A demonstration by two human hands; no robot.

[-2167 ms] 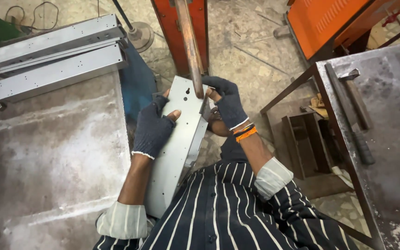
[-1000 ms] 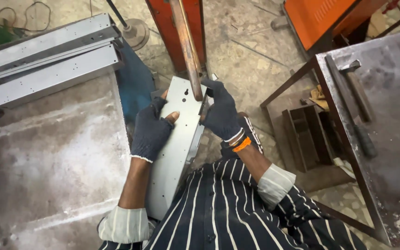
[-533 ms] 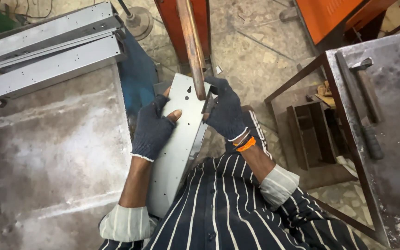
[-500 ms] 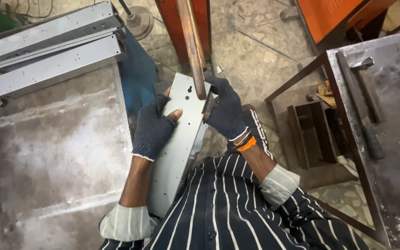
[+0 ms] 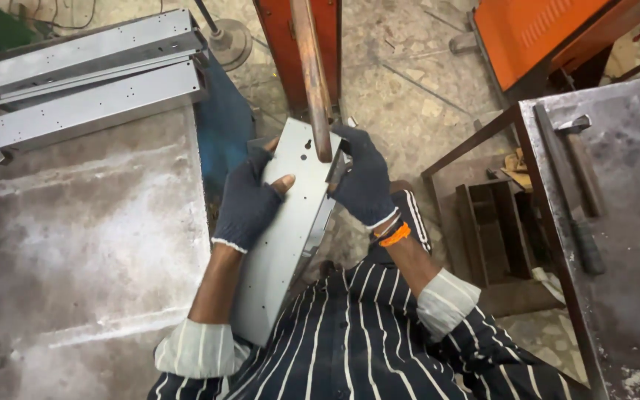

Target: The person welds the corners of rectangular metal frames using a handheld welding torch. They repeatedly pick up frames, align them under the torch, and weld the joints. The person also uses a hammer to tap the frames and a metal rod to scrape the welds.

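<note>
Long grey metal channel (image 5: 284, 230), punched with small holes, lies across the person's lap. Its long axis runs from about 7 o'clock, near the striped shirt (image 5: 379, 341), up to 1 o'clock, where its far end sits under the rusty vertical bar (image 5: 311, 74) of the orange machine (image 5: 298, 37).

Left hand (image 5: 250, 204), dark-gloved, clamps the channel's left edge, thumb laid over the top face, fingers wrapped beneath.

Right hand (image 5: 364, 181), also gloved, closes on the right edge close to the far end, at 3 o'clock from the bar tip (orange band at that wrist). This hand is the nearer of the two to the bar; the left sits a little lower down the length.

Bar tip appears to meet the channel's face between the two hands; actual contact cannot be told.

At 10 o'clock, a stack of similar channels (image 5: 90, 81) rests on the steel table (image 5: 75, 244), well apart. At 3 o'clock, a hammer (image 5: 579, 185) lies on a second bench (image 5: 631, 222).
</note>
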